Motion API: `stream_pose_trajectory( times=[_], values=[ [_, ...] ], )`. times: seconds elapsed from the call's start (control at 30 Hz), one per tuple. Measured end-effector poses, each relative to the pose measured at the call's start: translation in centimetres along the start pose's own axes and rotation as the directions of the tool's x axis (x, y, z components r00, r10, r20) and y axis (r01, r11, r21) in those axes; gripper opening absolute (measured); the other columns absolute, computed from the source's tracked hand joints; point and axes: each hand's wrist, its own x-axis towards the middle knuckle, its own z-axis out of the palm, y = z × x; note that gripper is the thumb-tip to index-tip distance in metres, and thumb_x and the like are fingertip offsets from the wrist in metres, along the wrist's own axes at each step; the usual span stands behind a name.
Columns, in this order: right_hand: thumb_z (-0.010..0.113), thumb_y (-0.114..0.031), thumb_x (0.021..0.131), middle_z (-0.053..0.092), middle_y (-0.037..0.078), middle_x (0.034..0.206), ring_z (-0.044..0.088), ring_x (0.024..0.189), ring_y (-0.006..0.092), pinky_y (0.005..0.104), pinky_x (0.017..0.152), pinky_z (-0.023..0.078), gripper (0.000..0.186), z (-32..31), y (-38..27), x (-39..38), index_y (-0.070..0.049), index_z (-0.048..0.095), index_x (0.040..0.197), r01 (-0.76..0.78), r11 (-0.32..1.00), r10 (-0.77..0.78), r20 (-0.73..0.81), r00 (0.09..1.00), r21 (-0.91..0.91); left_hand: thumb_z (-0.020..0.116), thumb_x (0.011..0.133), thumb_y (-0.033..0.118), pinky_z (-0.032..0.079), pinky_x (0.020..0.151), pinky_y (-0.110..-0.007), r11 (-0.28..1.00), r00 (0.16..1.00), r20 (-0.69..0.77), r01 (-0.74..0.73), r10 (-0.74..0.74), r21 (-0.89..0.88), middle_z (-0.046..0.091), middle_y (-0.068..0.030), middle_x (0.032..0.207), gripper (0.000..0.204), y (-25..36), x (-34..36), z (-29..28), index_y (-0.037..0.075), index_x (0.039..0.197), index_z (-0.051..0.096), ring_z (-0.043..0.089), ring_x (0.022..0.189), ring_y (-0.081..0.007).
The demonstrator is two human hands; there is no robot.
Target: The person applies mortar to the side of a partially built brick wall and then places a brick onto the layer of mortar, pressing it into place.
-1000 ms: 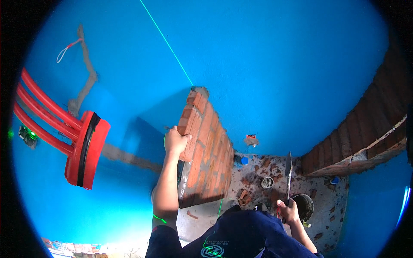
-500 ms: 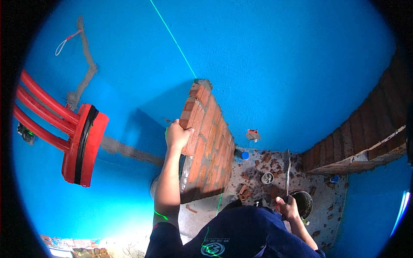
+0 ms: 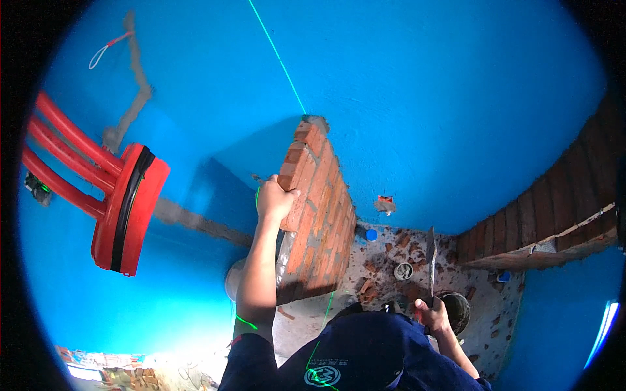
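A partly built red brick wall (image 3: 326, 215) rises in front of me against the blue wall. My left hand (image 3: 275, 199) is closed round the near end of a brick (image 3: 293, 212) on its top course, the thumb on the right face and the fingers mostly hidden on the left side. Low on the right, my right hand (image 3: 435, 317) is wrapped round the handle of a bricklaying trowel (image 3: 432, 264). The mortar-smeared blade points away from me, well apart from the wall. Grey mortar (image 3: 317, 121) sits at the wall's far top end.
Red pipes join a red box (image 3: 130, 212) at left. A dark bucket (image 3: 456, 309) stands by my right hand; a small white bucket (image 3: 403, 270) and brick rubble (image 3: 372, 287) lie beyond. Another brick structure (image 3: 535, 215) is at right. A green laser line (image 3: 277, 55) crosses the blue wall.
The view has shifted slightly, with the wall top and left hand appearing a little further right. Left hand stays on the brick; right hand still grips the trowel, its blade a little more upright.
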Motion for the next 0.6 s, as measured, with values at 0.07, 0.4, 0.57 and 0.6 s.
stream_pose_trajectory(
  times=[0.07, 0.4, 0.57, 0.6],
  values=[
    [0.074, -0.042, 0.077, 0.053, -0.002, 0.066, 0.045, 0.057, 0.0097, 0.0270, 0.053, 0.039, 0.044, 0.2, -0.2, 0.0, -0.001, 0.061, 0.084, -0.014, 0.995, 0.012, 0.016, 1.000, 0.099, 0.080, 0.064, 0.019, 0.054, 0.073, -0.038, 1.000, 1.000, -0.001, -0.008, 0.008, 0.001, 0.069, -0.0143, 0.093, 0.041, -0.2, 0.0, -0.1, 0.003, 0.098, 0.061, 0.067, 0.085, -0.0282],
    [0.074, -0.039, 0.078, 0.049, -0.004, 0.064, 0.041, 0.056, 0.0077, 0.0256, 0.050, 0.036, 0.040, 0.4, -3.1, -1.0, -0.003, 0.058, 0.083, -0.071, 0.997, 0.071, 0.019, 0.997, 0.035, 0.080, 0.066, 0.025, 0.053, 0.080, -0.040, 0.995, 0.995, 0.075, 0.054, -0.060, 0.087, 0.065, -0.0196, 0.102, 0.057, -0.2, 0.4, -0.4, -0.002, 0.109, 0.055, 0.065, 0.093, -0.0314],
    [0.073, -0.046, 0.077, 0.051, -0.003, 0.064, 0.043, 0.057, 0.0083, 0.0267, 0.051, 0.037, 0.045, -0.7, -1.2, -0.4, -0.003, 0.058, 0.081, -0.039, 0.999, 0.039, 0.027, 0.999, -0.001, 0.081, 0.067, 0.033, 0.052, 0.084, -0.041, 0.996, 0.984, 0.161, 0.070, -0.077, 0.051, 0.061, -0.0216, 0.112, 0.072, 0.7, 0.2, -1.3, -0.003, 0.121, 0.049, 0.062, 0.101, -0.0316],
    [0.073, -0.047, 0.076, 0.053, -0.002, 0.064, 0.045, 0.056, 0.0091, 0.0272, 0.051, 0.038, 0.046, -1.0, -1.2, -0.4, -0.003, 0.059, 0.081, -0.065, 0.997, 0.067, 0.057, 0.996, -0.034, 0.079, 0.068, 0.040, 0.051, 0.086, -0.041, 0.993, 0.986, 0.136, 0.089, -0.098, 0.073, 0.056, -0.0229, 0.119, 0.080, 0.9, 0.1, -1.3, -0.004, 0.126, 0.045, 0.059, 0.106, -0.0321]
  ],
)
